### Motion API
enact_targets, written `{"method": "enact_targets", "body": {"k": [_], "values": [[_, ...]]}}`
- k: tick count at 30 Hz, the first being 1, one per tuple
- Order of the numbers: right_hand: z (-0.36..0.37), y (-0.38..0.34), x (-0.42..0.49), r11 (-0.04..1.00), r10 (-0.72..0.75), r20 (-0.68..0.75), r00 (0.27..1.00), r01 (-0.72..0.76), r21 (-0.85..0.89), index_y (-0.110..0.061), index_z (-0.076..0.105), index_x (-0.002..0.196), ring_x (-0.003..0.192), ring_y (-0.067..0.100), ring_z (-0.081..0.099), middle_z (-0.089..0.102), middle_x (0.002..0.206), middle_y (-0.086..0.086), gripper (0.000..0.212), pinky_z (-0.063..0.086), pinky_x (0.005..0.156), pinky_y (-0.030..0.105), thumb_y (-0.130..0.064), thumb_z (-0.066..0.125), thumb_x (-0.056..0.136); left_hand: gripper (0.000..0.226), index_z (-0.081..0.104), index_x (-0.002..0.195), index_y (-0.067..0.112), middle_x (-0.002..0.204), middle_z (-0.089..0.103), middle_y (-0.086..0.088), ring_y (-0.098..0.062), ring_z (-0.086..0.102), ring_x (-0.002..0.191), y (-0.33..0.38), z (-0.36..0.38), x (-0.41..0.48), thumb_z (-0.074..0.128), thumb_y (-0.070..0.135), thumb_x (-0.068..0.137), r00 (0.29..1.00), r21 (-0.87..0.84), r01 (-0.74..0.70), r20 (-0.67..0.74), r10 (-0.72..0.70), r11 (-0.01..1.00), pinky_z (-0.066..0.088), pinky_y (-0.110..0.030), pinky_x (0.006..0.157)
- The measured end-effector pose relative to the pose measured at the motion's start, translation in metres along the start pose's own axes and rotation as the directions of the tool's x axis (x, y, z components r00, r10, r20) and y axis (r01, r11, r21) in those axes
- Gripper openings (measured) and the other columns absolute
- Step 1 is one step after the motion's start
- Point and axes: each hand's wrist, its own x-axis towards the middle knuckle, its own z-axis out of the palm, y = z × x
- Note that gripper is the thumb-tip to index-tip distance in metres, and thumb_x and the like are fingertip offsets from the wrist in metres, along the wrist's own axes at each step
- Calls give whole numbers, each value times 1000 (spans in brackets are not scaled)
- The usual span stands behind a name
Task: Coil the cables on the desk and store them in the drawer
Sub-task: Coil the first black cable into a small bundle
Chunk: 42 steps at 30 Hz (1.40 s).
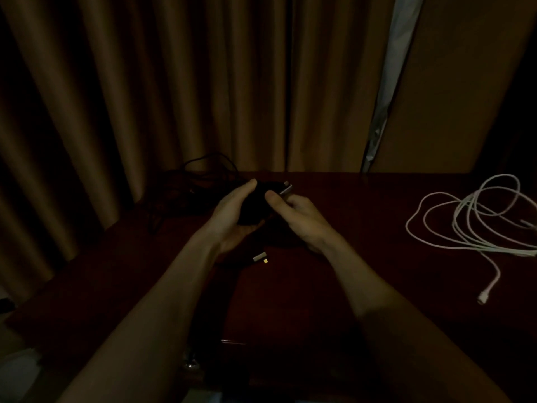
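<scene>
Barely discernible — black cable (252, 205) mid-grip

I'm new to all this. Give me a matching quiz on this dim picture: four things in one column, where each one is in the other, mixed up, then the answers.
Things:
1. white cable
2. black cable heap
3. silver connector
4. gold-tipped plug

Places:
A. pinched by the right hand
B. just below the left hand, which grips a dark bundle
C. loose on the desk, far right
D. back of the desk, by the curtain

Pairs: 1-C, 2-D, 3-A, 4-B
</scene>
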Motion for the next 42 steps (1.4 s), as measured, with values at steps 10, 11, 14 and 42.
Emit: {"method": "enact_targets", "body": {"k": [10,11,14,42], "values": [[9,30,23,995,31,-239,971,-8,96,-11,75,78,71,15,75,77,75,2,48,54,59,26,-58,74,87,81,40,156,19,147,53,1,-12,53,134,-44,-12,26,73,28,84,866,739,-410,131,483,535,47,-31,109],[10,32,25,999,17,-236,972,-4,53,-13,75,76,70,13,74,77,74,0,47,52,58,24,-58,74,87,80,39,156,18,148,53,0,-13,52,135,-49,-14,30,75,27,85,846,763,-424,142,514,488,46,-34,111],[8,42,30,997,-43,-194,980,28,-77,-11,70,72,58,7,66,68,63,-6,49,46,51,22,-58,74,86,60,48,147,19,134,62,6,-5,61,122,-58,-18,38,74,21,94,801,720,-476,117,587,506,51,-23,100],[1,53,38,991,-52,16,998,50,123,-11,53,80,73,12,71,71,79,-1,34,54,60,26,-33,77,91,30,68,117,18,103,71,7,-4,69,91,-59,-22,42,41,30,112,876,538,-352,-101,473,766,54,-22,76]]}}
